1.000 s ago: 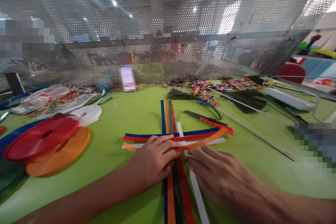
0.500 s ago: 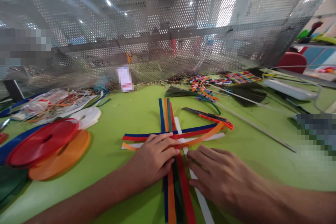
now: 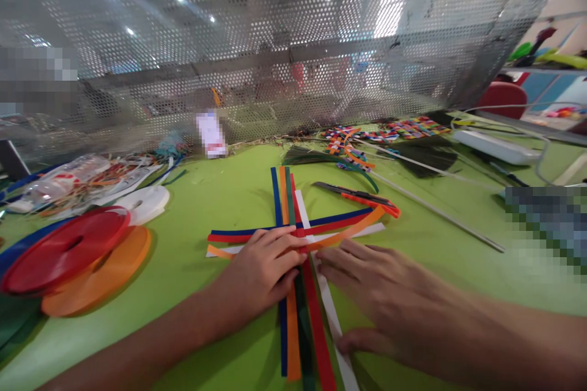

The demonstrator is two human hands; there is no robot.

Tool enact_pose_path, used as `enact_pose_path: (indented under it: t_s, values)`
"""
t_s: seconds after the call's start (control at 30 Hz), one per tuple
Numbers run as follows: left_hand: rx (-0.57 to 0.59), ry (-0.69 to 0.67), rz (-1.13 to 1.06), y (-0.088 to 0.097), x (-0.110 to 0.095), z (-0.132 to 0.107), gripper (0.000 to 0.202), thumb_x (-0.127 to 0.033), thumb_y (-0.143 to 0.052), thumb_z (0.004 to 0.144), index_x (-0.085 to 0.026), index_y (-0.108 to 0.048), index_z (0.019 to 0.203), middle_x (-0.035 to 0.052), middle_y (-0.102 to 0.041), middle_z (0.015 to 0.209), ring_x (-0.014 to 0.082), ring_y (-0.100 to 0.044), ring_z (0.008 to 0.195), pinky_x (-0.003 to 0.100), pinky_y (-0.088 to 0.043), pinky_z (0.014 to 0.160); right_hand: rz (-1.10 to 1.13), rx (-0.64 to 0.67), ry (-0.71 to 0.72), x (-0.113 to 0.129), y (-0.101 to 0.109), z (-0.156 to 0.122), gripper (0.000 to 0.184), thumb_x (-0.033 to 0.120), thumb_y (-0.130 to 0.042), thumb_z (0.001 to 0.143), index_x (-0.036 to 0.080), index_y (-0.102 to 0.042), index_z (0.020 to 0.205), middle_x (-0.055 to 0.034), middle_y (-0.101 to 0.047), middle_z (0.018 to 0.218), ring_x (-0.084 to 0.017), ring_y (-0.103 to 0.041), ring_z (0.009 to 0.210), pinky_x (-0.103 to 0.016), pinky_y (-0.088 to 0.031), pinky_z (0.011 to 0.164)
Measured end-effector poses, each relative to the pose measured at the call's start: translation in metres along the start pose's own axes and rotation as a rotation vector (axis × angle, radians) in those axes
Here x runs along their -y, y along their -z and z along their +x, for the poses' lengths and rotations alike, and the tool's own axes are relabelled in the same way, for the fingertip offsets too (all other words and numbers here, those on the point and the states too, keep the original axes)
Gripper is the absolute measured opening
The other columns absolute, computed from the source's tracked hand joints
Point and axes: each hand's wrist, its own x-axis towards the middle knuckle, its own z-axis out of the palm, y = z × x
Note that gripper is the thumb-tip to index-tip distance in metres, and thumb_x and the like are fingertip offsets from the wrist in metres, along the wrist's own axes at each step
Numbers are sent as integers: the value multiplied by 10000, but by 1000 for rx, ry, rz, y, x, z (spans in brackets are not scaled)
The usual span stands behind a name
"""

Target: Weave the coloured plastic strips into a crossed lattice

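Flat coloured strips cross in a loose weave on the green table. Running lengthwise are a blue strip (image 3: 276, 195), an orange strip (image 3: 293, 342), a dark green strip (image 3: 304, 330), a red strip (image 3: 317, 324) and a white strip (image 3: 328, 302). Blue, red and white strips lie across them, along with an orange cross strip (image 3: 355, 230) curving up at its right end. My left hand (image 3: 268, 263) lies open on the crossing, fingers flat, hiding part of it. At the weave's right, my right hand (image 3: 371, 284) has outstretched fingertips at the white lengthwise strip, thumb apart and lower.
An orange-handled cutter (image 3: 362, 197) lies just beyond the weave. Red (image 3: 68, 250), orange (image 3: 101, 275) and white (image 3: 147, 203) strip rolls sit at left. A thin rod (image 3: 440, 214) lies at right. Woven pieces (image 3: 413, 128) and a perforated metal screen (image 3: 275, 61) are behind.
My right hand's fingers have straightened and its thumb has spread away, lower along the white strip. My left hand still presses the crossing. The whole view has shifted slightly.
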Motion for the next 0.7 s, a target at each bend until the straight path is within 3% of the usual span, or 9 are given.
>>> enact_pose_path:
  t_s: [0.1, 0.17, 0.23, 0.3, 0.5, 0.7]
  values:
    - [-6, -5, 13, 0, 0, 1, 201, -148, -497, 978, -171, -622, 1133, 109, -650, 1304, 305, -540, 1293, 487, -473, 1000, 83, 43, -16, -3, 1, 6, 505, 484, -764, 836, 148, -662, 1198, -115, -705, 1204, -253, -647, 1105, -385, -571, 924]
    - [-23, -2, 12, 0, -1, 1, 187, -159, -492, 991, -178, -626, 1119, 104, -656, 1294, 295, -546, 1288, 475, -471, 1004, 146, 69, -5, -1, 5, 7, 285, 355, -734, 890, 174, -681, 1105, -78, -721, 1110, -218, -665, 1033, -346, -573, 893]
    - [-38, -3, 9, 0, -1, 1, 183, -172, -478, 1006, -181, -630, 1107, 102, -661, 1282, 285, -555, 1278, 464, -469, 1010, 191, 115, 29, 3, 10, 6, 148, 322, -676, 939, 191, -693, 1005, -51, -729, 1014, -189, -675, 956, -311, -570, 860]
    - [-42, -5, 2, -1, -1, 0, 183, -186, -471, 1014, -181, -630, 1104, 99, -662, 1282, 282, -555, 1280, 462, -463, 1023, 155, 102, 49, 8, 12, 2, 248, 422, -621, 968, 191, -707, 992, -63, -737, 987, -198, -678, 930, -318, -568, 832]
    - [-26, 2, -16, -1, -1, -1, 196, -178, -463, 1016, -177, -621, 1132, 101, -646, 1318, 295, -520, 1321, 478, -449, 1040, -137, -152, -10, 17, -5, -7, 703, 739, -440, 926, 114, -722, 1079, -146, -759, 1046, -277, -682, 949, -408, -551, 795]
    - [-7, 4, -5, 0, -2, 0, 198, -179, -457, 1019, -168, -621, 1129, 101, -641, 1326, 310, -509, 1336, 478, -453, 1030, -134, -128, -10, 7, -9, 1, 625, 715, -571, 878, 136, -705, 1070, -119, -759, 1063, -261, -679, 940, -393, -556, 795]
